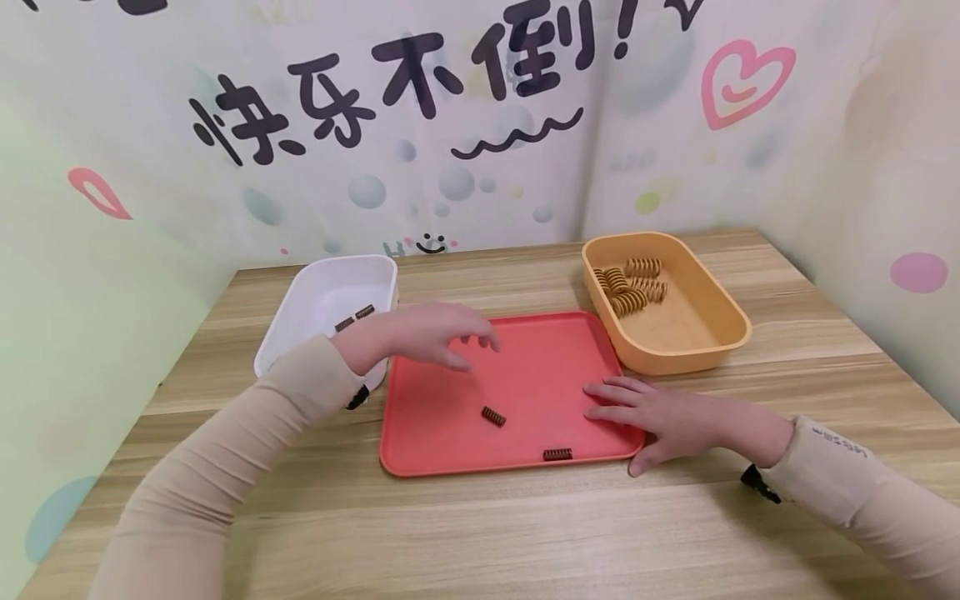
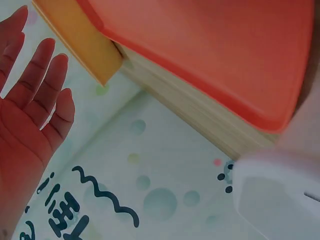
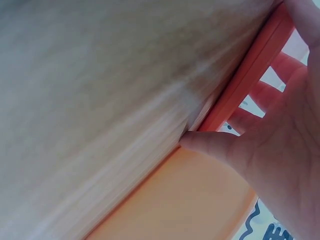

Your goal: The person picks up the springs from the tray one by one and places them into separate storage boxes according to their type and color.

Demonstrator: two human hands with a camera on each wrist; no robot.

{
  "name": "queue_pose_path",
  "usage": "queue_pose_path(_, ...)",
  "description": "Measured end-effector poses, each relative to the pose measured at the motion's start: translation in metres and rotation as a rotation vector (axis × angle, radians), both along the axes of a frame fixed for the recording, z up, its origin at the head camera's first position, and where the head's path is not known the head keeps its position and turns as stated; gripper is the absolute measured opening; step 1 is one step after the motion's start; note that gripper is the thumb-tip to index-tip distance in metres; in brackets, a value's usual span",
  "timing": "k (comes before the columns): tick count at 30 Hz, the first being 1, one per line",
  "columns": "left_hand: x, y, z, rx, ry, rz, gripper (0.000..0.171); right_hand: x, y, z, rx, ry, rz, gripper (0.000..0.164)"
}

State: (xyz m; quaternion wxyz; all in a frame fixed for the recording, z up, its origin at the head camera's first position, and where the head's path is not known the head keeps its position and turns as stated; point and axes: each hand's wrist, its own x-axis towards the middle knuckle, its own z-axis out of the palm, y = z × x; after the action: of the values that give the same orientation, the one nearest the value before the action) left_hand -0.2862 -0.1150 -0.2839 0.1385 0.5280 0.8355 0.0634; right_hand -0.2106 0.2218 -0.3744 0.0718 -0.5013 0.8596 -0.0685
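Note:
A red tray point(image 1: 525, 379) lies on the wooden table with two small dark coil springs on it. One spring point(image 1: 493, 417) is near the tray's middle, and another spring point(image 1: 557, 455) lies along its front rim. Above the tray's left part hovers my left hand point(image 1: 423, 333), fingers loosely bent and nothing in them; the left wrist view shows its palm point(image 2: 25, 120) bare. My right hand point(image 1: 660, 417) rests at the tray's right edge. Its fingers stretch over the rim, while the thumb point(image 3: 210, 142) lies outside, beside the tray's edge.
At the back left, a white bin point(image 1: 300, 292) holds two small springs point(image 1: 354, 318), partly behind the left forearm. An orange bin point(image 1: 690, 312) at the back right, close against the tray's corner, contains several thicker springs point(image 1: 630, 287). A printed curtain point(image 1: 480, 200) hangs behind the table.

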Motion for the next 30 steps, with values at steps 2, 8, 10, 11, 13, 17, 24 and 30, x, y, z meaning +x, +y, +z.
queue_pose_path(2, 0.003, 0.005, -0.002, 0.015, 0.001, -0.036, 0.036, 0.000, 0.000, 0.000, 0.001, 0.002, -0.001, 0.075)
queue_pose_path(8, 0.008, 0.020, -0.009, 0.026, -0.025, -0.118, 0.035, 0.000, 0.001, -0.001, 0.000, 0.003, 0.000, 0.075)
queue_pose_path(10, 0.010, 0.024, -0.012, 0.016, -0.030, -0.120, 0.035, 0.000, 0.001, -0.001, 0.002, 0.002, 0.000, 0.075)
queue_pose_path(11, 0.011, 0.026, -0.013, 0.018, -0.037, -0.121, 0.034, 0.000, 0.001, -0.001, 0.002, 0.002, 0.000, 0.075)
queue_pose_path(13, 0.012, 0.029, -0.016, 0.017, -0.055, -0.120, 0.034, 0.000, 0.001, -0.001, 0.001, 0.002, 0.001, 0.075)
queue_pose_path(17, 0.015, 0.037, -0.020, -0.003, -0.083, -0.129, 0.035, 0.000, 0.001, 0.000, 0.001, 0.006, 0.002, 0.074)
queue_pose_path(24, 0.021, 0.051, -0.026, -0.062, -0.088, -0.177, 0.038, 0.000, 0.000, 0.001, 0.000, 0.011, 0.005, 0.075)
queue_pose_path(30, 0.026, 0.060, -0.033, -0.078, -0.070, -0.224, 0.039, 0.000, 0.001, 0.000, 0.000, 0.011, 0.011, 0.074)
